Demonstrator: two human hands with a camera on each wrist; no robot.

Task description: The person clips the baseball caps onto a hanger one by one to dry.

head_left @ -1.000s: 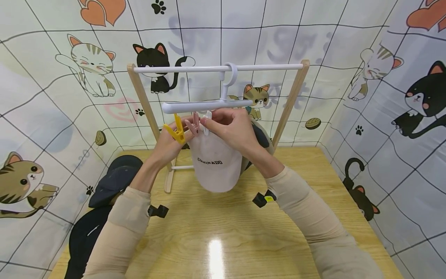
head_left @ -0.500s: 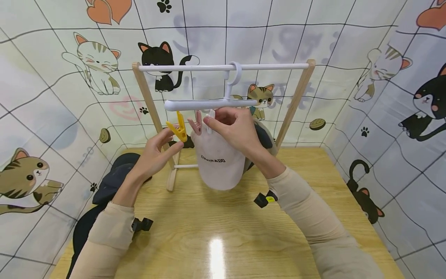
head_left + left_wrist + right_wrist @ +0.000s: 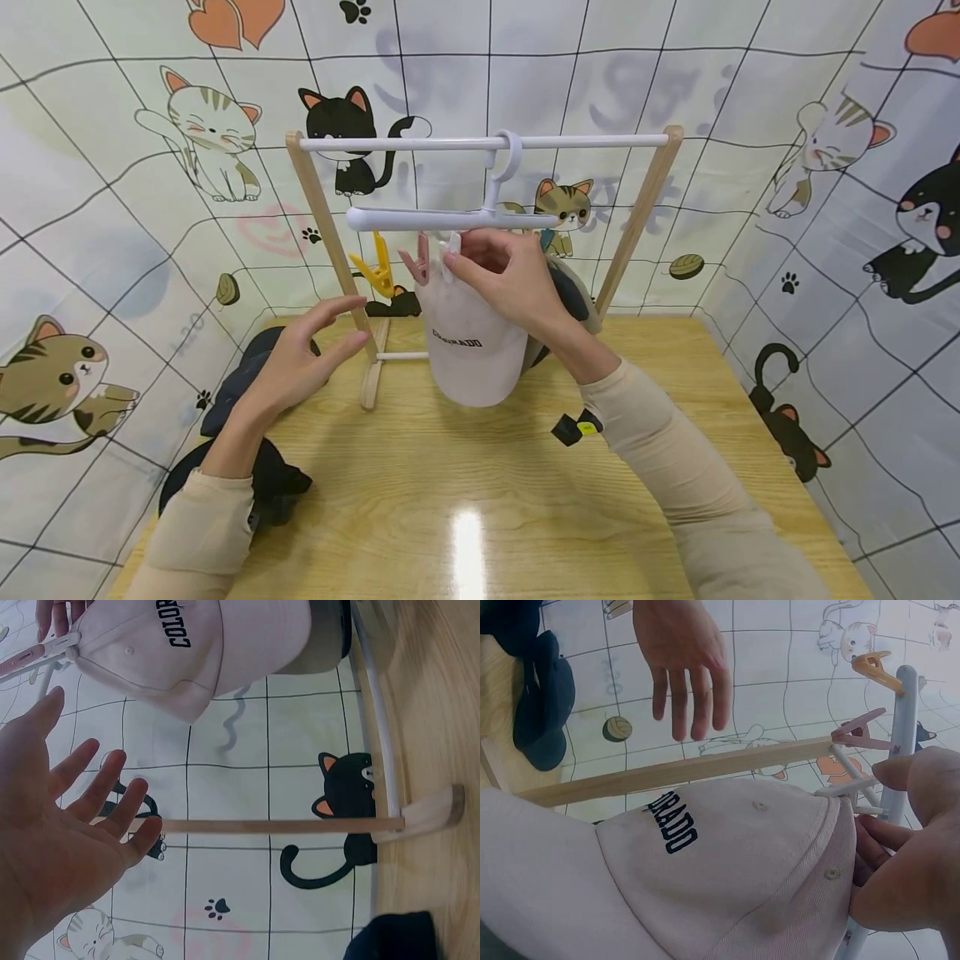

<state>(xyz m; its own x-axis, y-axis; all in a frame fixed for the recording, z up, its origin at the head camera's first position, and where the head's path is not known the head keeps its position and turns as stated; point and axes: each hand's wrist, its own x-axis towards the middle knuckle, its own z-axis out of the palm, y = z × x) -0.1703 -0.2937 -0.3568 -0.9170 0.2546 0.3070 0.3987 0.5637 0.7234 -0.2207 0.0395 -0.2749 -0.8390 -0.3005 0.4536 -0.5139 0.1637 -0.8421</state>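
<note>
White clip [image 3: 845,787] in right hand [image 3: 519,279], pink cap [image 3: 474,329] below, left hand [image 3: 294,362] apart

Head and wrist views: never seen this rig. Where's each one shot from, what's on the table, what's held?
No robot: a person works bare-handed. The head view is shot from the person's head, looking forward and down; the other two from the left and right wrists. The right hand has its grip on a white plastic clip at the edge of a pale pink fabric cap; the left hand is open, holding nothing. A yellow plastic clip and a pink plastic clip sit on a pale plastic hanger. Dark fabric caps lie on the light wooden table.
</note>
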